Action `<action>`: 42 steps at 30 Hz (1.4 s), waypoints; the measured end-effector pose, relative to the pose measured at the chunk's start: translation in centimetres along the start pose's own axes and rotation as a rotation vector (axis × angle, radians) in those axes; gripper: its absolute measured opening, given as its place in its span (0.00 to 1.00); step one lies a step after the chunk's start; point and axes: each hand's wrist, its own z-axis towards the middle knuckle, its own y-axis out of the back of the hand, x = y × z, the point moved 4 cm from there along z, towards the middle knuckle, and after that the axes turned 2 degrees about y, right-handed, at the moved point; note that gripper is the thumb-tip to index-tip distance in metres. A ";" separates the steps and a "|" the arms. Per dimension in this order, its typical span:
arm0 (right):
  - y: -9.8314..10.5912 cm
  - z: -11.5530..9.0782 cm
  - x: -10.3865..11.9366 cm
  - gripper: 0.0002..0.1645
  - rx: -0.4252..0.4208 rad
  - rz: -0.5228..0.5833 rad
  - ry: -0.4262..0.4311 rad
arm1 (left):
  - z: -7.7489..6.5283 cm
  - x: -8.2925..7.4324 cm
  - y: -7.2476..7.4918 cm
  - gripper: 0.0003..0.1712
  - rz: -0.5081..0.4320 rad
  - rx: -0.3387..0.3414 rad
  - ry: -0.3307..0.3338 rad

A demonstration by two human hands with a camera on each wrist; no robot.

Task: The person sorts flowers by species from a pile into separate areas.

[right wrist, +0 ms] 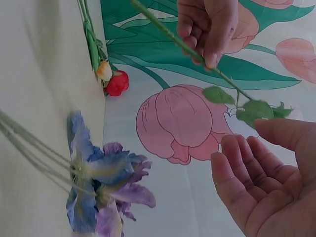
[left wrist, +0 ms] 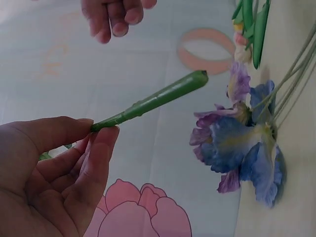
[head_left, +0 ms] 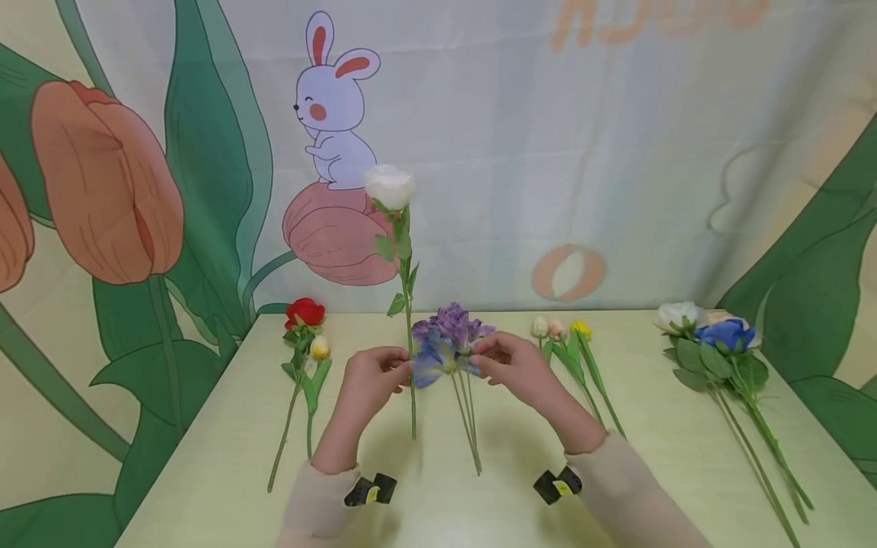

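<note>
A white rose (head_left: 390,187) stands upright above the table, its stem pinched between the thumb and fingers of my left hand (head_left: 371,387). In the left wrist view the lower end of the green stem (left wrist: 163,96) sticks out past the fingertips. My right hand (head_left: 515,371) hovers to the right with fingers loosely bent and nothing between them. In the right wrist view its thumb and fingers are apart, and a leaf (right wrist: 254,111) of the rose shows beyond the thumb tip. Between both hands, purple and blue flowers (head_left: 433,352) lie on the table, stems toward me.
A red rose (head_left: 305,312) and a yellowish tulip (head_left: 320,348) lie on the left of the table (head_left: 226,472). White, pink and yellow tulips (head_left: 582,329) lie right of the middle. White and blue roses (head_left: 726,335) lie at far right. A printed cloth (head_left: 466,190) hangs behind.
</note>
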 end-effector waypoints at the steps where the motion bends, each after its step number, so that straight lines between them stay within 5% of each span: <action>1: -0.2 0.2 0.0 0.16 -0.002 0.013 -0.003 | 0.0 -0.1 -0.3 0.07 -0.002 0.002 -0.004; 15: -2.2 2.3 0.9 0.18 -0.058 0.127 -0.043 | -0.2 -1.4 -3.8 0.08 -0.005 0.060 -0.104; 29: -1.8 2.3 0.3 0.16 -0.112 0.108 -0.070 | -0.5 -2.2 -4.8 0.11 0.085 0.080 -0.112; 35: 0.8 1.5 -0.6 0.18 -0.125 0.084 -0.081 | -0.5 -1.0 -2.8 0.19 0.209 0.082 -0.095; 42: 6.6 -1.5 -2.8 0.18 -0.143 -0.075 -0.124 | -0.7 3.7 3.3 0.18 0.379 0.037 -0.007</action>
